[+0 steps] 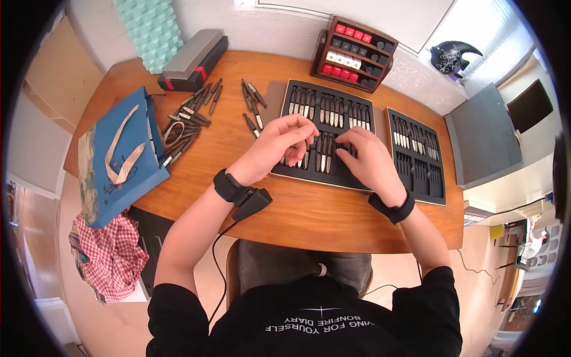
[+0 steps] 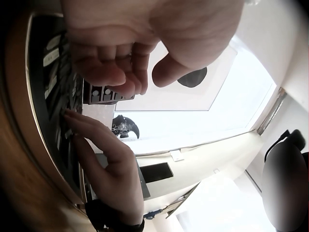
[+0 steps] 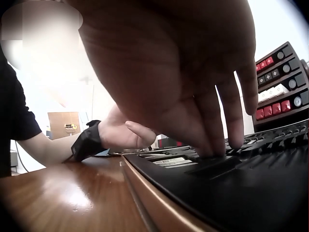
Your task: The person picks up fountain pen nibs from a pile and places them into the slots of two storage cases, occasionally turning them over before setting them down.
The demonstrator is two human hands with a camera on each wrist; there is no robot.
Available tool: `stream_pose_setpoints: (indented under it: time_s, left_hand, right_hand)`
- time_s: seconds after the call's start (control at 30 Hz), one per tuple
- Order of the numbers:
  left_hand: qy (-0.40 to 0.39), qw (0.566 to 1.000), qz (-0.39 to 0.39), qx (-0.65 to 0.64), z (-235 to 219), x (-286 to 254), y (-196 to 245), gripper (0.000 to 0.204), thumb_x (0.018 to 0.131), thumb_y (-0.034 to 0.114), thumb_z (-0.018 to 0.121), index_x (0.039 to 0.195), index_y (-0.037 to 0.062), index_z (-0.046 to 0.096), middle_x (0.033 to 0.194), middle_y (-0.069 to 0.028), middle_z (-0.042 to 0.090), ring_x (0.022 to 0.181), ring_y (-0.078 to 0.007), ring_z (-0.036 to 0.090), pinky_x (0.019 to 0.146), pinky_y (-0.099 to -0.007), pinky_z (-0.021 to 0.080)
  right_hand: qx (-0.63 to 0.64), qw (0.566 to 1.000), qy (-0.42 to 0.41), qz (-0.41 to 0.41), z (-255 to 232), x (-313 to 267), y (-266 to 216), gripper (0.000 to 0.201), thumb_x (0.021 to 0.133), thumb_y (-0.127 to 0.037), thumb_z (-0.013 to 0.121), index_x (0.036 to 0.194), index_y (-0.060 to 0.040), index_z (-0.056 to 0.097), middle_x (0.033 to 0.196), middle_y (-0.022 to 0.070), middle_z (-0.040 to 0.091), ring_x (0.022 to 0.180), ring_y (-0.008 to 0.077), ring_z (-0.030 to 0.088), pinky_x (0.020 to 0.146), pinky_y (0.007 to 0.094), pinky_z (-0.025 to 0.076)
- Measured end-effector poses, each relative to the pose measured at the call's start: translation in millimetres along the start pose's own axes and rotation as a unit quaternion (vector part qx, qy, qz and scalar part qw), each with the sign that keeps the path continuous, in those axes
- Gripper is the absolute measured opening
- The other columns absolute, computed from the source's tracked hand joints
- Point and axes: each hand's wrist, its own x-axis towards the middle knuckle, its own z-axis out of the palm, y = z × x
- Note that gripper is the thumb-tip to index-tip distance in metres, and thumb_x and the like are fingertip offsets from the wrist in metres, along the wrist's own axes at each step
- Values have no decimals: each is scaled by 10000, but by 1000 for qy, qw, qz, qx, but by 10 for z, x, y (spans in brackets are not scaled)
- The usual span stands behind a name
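A black compartment tray (image 1: 351, 178) with a gold edge lies before me, holding rows of slim, dark, pen-like pieces (image 1: 324, 156) with pale tips. Over its left half hovers my left hand (image 1: 279, 146), fingers loosely bent, with nothing visible in them. My right hand (image 1: 372, 160) reaches down into the tray's lower right part. Seen from the right wrist, its fairly straight fingers (image 3: 212, 133) touch down among the slots; no piece shows between them. Left of the tray, more loose pieces (image 1: 193, 113) lie heaped on the wooden table (image 1: 250, 202).
A second black tray (image 1: 437, 195) with similar pieces stands to the right. Behind are a wooden rack (image 1: 321, 74) of red, black and white cubes and a long grey box (image 1: 193, 53). A blue paper bag (image 1: 128, 154) lies at the table's left edge.
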Motion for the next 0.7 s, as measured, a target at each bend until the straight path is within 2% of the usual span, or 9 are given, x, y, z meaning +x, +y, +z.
stream_pose_setpoints:
  time_s: [0.03,0.1,0.23,0.47,0.53,0.57,0.63,0.67,0.7]
  left_hand:
    - [1,1000,-1,0,-4,-1,-7,203,1006,236,482,975,59,577,763,38,519,605,-30,494,499,-187,381]
    - [-2,1000,0,1,-5,5,-16,203,1007,233,478,973,59,578,761,38,520,605,-29,492,500,-186,382]
    - [1,1000,-1,1,-2,6,-11,198,998,237,495,962,63,583,762,38,526,609,-39,497,501,-193,382]
    - [30,999,23,5,-99,8,26,184,993,235,505,969,70,584,778,40,544,613,-47,512,501,-196,379]
    - [94,994,46,25,-163,-43,58,176,989,237,516,983,75,585,796,34,562,611,-48,518,502,-195,380]
    - [102,993,48,37,-196,-98,111,176,989,237,516,983,75,585,796,34,562,611,-48,518,502,-195,380]
    - [164,981,21,104,-288,-242,240,165,984,248,530,996,93,585,831,40,577,612,-35,514,508,-183,374]
    - [179,964,6,197,-360,-327,333,210,960,274,565,1012,71,578,881,5,593,659,-83,551,547,-219,425]
    - [183,962,4,202,-492,-392,356,210,960,274,565,1012,71,578,881,5,593,659,-83,551,547,-219,425]
  right_hand:
    - [1,1000,-1,0,18,-27,-2,213,780,-87,687,975,-11,645,924,130,636,893,296,613,801,382,497]
    - [-46,988,24,-143,52,-86,4,168,804,-66,654,957,3,651,977,116,654,935,296,607,855,385,486]
    - [-143,969,-2,-203,52,-88,27,193,748,-9,595,926,4,668,993,92,663,927,257,611,879,352,470]
    - [-92,979,34,-181,90,-49,88,184,727,2,576,865,-33,692,882,58,670,846,245,615,855,349,472]
    - [-44,985,44,-160,99,-59,110,180,746,-1,574,875,-37,694,854,65,670,803,262,624,844,357,476]
    - [-21,989,33,-146,76,-59,146,157,787,-17,571,892,-19,687,873,86,677,849,286,629,835,374,487]
    - [66,991,44,-104,28,-95,177,152,833,-37,564,934,-3,671,943,109,675,896,317,627,819,388,501]
    - [73,990,47,-108,1,-119,179,152,833,-37,564,934,-3,671,943,109,675,896,317,627,819,388,501]
    - [93,989,68,-93,-28,-155,185,152,846,-47,564,952,-4,663,976,114,669,903,324,627,807,388,507]
